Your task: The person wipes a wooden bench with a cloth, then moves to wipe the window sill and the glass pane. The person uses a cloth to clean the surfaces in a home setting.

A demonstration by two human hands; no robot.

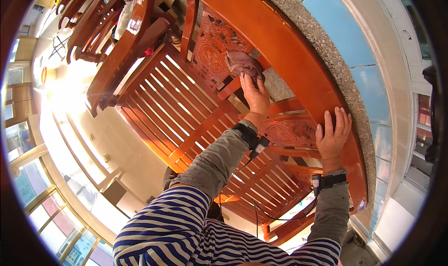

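My left hand (254, 97) has its fingers on a crumpled mauve cloth (245, 63). The cloth lies against the backrest of a reddish-brown wooden bench, between a carved panel (210, 57) and the wide top rail (294, 43). Part of the cloth is hidden under the fingertips. Farther right, my right hand (334, 134) rests on the top rail with its fingers spread and nothing held. A second carved panel (288, 132) sits between the two hands. Below my left forearm runs the slatted seat (171, 91).
The top rail stands close to a speckled stone ledge (323, 64) and a blue tiled wall (344, 31). At upper left are the bench's armrest (120, 56) and more wooden furniture (92, 28). A black cable (280, 218) hangs near my right wrist. Bright glare covers the left side.
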